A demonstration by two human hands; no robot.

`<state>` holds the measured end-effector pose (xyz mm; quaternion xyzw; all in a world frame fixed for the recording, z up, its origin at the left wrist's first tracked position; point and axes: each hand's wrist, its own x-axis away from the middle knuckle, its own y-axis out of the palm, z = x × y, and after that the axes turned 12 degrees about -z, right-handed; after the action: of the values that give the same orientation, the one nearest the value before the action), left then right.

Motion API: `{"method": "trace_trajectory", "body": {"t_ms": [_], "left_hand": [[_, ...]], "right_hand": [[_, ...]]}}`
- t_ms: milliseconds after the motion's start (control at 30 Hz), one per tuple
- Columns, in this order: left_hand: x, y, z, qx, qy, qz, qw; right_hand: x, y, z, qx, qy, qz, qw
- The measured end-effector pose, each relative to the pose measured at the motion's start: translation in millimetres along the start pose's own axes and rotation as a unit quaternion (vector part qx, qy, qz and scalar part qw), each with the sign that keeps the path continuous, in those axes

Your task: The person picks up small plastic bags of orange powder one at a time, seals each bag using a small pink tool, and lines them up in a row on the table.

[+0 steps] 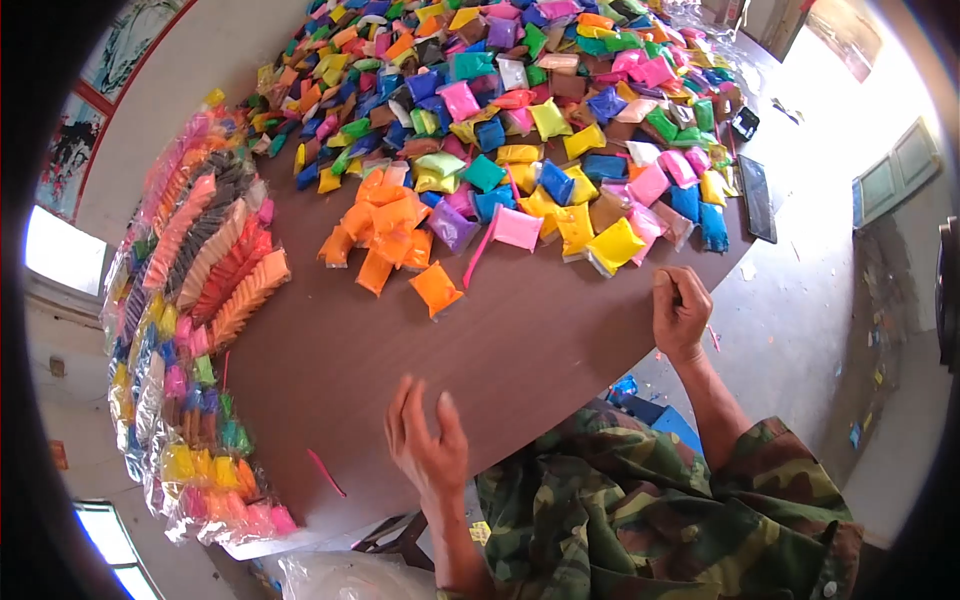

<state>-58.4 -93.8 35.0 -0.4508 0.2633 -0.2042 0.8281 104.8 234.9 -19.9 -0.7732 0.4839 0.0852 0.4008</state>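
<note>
My left hand hovers over the near part of the brown table, fingers stretched and thumb apart, holding nothing. By the table's right edge my right hand is curled into a fist; whatever may be inside it is hidden. Beyond the hands lies a small heap of orange packets. One orange packet sits apart, closer to me. A yellow packet is among the packets nearest my right hand. A thin pink strip rests against a pink packet.
A large pile of small multicoloured packets covers the far table. Clear bags of sorted packets are stacked along the left edge. A dark phone lies at the right edge. Another pink strip is at the near left.
</note>
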Motion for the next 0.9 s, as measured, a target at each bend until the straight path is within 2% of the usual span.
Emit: {"method": "trace_trajectory", "body": {"t_ms": [133,233,267,433,633,733,800,900], "left_hand": [[-80,20,13,-0.043,0.103,-0.03,0.993],[-113,48,-4,-0.074,0.133,-0.097,0.983],[-113,52,-8,-0.072,0.138,-0.094,0.983],[-78,37,-10,-0.033,0.144,-0.118,0.982],[6,27,6,0.013,0.137,-0.089,0.987],[32,28,7,0.047,0.121,-0.074,0.989],[38,25,12,0.037,0.121,-0.071,0.989],[44,26,15,0.0,0.141,-0.065,0.988]], "right_hand": [[1,2,1,-0.011,-0.006,0.012,1.0],[1,3,3,-0.01,-0.015,0.019,1.0],[0,2,3,-0.011,-0.017,0.019,1.0],[1,0,2,-0.005,-0.016,0.012,1.0],[0,0,0,-0.018,-0.01,0.002,1.0],[2,-4,-9,-0.059,0.021,-0.031,0.998],[12,-3,-32,-0.072,-0.066,-0.096,0.991],[36,11,-92,-0.104,-0.187,-0.258,0.942]]}}
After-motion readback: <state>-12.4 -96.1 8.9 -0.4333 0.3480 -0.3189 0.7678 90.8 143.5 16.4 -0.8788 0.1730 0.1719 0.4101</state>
